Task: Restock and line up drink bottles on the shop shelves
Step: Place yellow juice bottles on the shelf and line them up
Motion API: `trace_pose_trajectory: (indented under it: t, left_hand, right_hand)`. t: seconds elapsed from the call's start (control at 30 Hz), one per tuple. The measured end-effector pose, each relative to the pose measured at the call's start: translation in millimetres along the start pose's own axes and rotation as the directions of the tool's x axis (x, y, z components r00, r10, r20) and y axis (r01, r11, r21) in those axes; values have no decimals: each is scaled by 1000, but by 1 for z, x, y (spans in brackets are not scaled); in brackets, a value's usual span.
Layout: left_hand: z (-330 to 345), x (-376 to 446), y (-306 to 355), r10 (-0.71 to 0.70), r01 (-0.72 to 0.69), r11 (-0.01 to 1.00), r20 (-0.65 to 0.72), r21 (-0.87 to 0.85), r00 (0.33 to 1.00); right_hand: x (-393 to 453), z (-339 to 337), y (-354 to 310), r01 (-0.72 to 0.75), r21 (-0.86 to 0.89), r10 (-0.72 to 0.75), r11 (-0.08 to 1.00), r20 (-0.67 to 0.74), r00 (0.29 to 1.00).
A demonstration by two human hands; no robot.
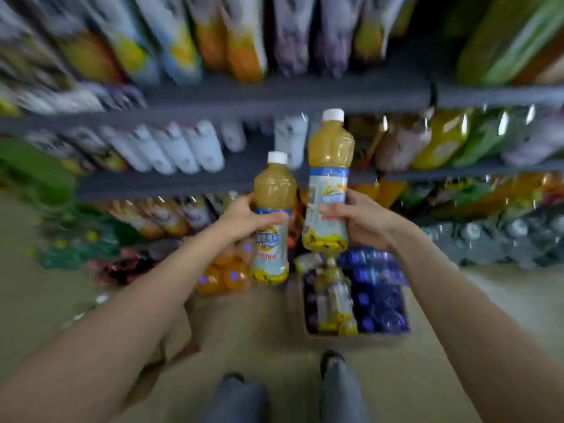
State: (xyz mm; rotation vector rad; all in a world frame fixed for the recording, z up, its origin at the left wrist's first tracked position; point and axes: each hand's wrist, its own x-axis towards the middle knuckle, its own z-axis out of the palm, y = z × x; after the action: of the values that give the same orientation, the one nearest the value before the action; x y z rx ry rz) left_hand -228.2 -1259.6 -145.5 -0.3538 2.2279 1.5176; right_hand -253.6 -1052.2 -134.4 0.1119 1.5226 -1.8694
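Note:
I hold two yellow juice bottles with white caps and pale blue labels, both upright in front of the shelves. My left hand grips the lower left juice bottle around its middle. My right hand grips the higher right juice bottle at its label. The two bottles are close side by side, a small gap between them. Behind them runs the grey middle shelf, with a stretch of bare board behind the bottles. The whole view is motion-blurred.
A box on the floor below my hands holds blue-capped bottles and several more yellow juice bottles. Orange bottles stand on the floor left of it. Shelves above, left and right are packed with drinks. My legs and shoes show at the bottom.

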Motion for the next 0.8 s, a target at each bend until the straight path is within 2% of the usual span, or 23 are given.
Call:
trace_pose_trajectory:
  t: [0.1,0.2,0.27,0.37,0.47,0.57,0.63,0.8]
  left_hand:
    - [-106,-48,65,154,-147,987,-101,67,983]
    - [-202,-96,121,310,-293,950,-255,105,916]
    - [-254,-125,150,395,-385,917,-389,108,832]
    - [-317,-153,175,463,-493,861,-590,123,662]
    - [-364,-160,180,448,-529,841,-701,118,555]
    - [-402,-151,175,447,-534,832,-752,152,484]
    - [-424,-142,174,440,-508,844,-762,171,474]
    - [-471,-108,179,403,-437,879,-789,192,464]
  right_hand:
    - [-6,96,-84,185,-29,-185,982,14,983]
    - [-13,180,-157,366,-109,-360,924,72,930]
    - [-14,228,-200,493,-187,-478,850,118,870]
    - [-3,287,-252,646,-295,-643,704,121,757]
    - [28,335,-278,695,-382,-711,609,125,692]
    - [75,367,-285,690,-428,-734,583,86,674]
    - [107,383,-288,671,-460,-734,581,60,677]
    - [179,408,-305,586,-487,-670,648,1,742]
